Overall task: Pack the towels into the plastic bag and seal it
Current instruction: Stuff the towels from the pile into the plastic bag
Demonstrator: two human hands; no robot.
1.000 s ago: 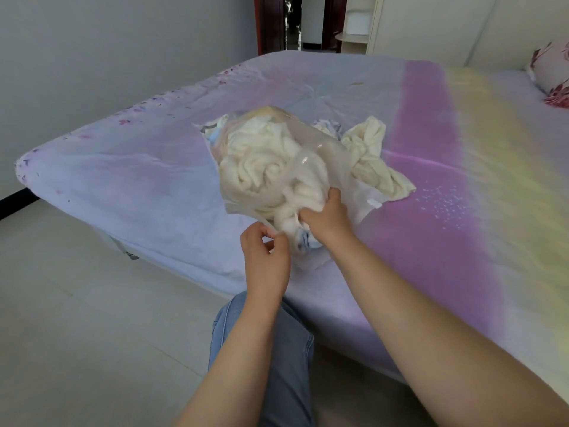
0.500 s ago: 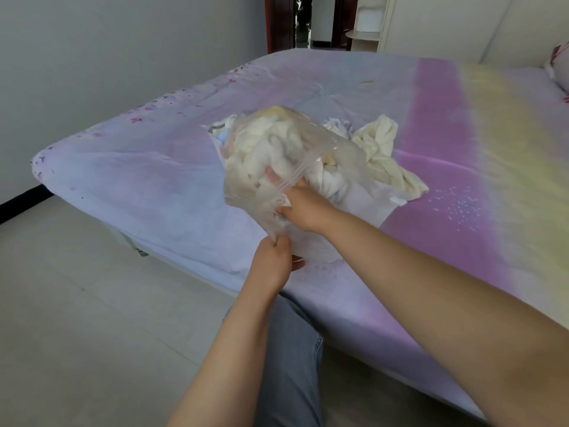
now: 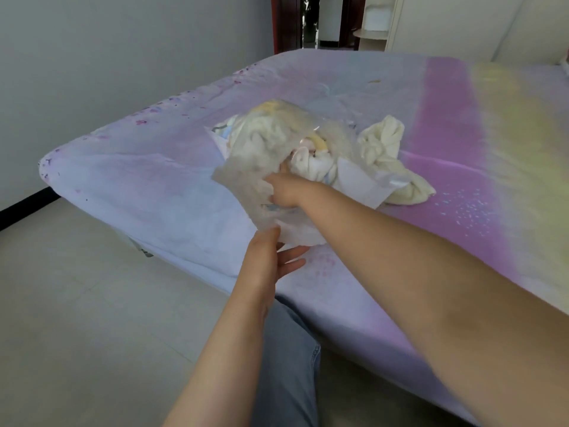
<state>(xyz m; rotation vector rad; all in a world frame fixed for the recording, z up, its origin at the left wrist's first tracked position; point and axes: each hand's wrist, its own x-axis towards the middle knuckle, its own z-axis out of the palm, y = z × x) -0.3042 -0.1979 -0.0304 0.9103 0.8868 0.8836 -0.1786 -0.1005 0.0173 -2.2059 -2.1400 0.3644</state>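
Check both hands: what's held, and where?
Left hand pinches the plastic bag at its near open edge. Right hand is pushed into the bag's mouth; its grip cannot be told.

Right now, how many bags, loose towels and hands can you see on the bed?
Plastic bag, stuffed with towels: 1
Loose cream towel beside the bag: 1
Hands: 2, the left hand and the right hand
Total: 4
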